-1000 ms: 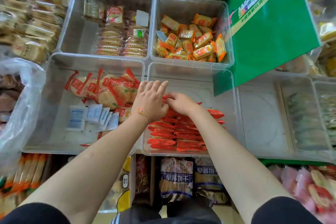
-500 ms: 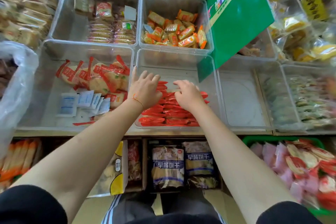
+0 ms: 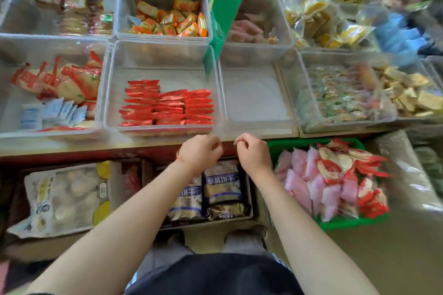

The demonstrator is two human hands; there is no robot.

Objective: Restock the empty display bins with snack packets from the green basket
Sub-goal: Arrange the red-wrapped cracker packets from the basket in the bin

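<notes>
A clear display bin [image 3: 165, 57] in the middle of the shelf holds neat rows of red snack packets [image 3: 167, 108]. To its right stands a clear bin [image 3: 256, 98] with a bare floor. A green basket [image 3: 311, 145] full of pink and red-and-white snack packets [image 3: 333, 179] sits lower right, below the shelf edge. My left hand [image 3: 200, 152] and my right hand [image 3: 254, 153] hover side by side in front of the shelf edge, fingers curled in, with nothing in them. My right hand is just left of the basket.
Other clear bins hold orange packets [image 3: 170, 21], round crackers in red wrap [image 3: 64, 79], small blue sachets [image 3: 52, 112] and green-patterned sweets [image 3: 335, 96]. A green sign [image 3: 226, 0] stands between bins. Bagged biscuits [image 3: 223, 187] sit on a lower shelf. My feet are on the floor below.
Both hands have pulled back out of the bin of red packets to the shelf's front edge and curled shut. The view has swung right, bringing the green basket into sight.
</notes>
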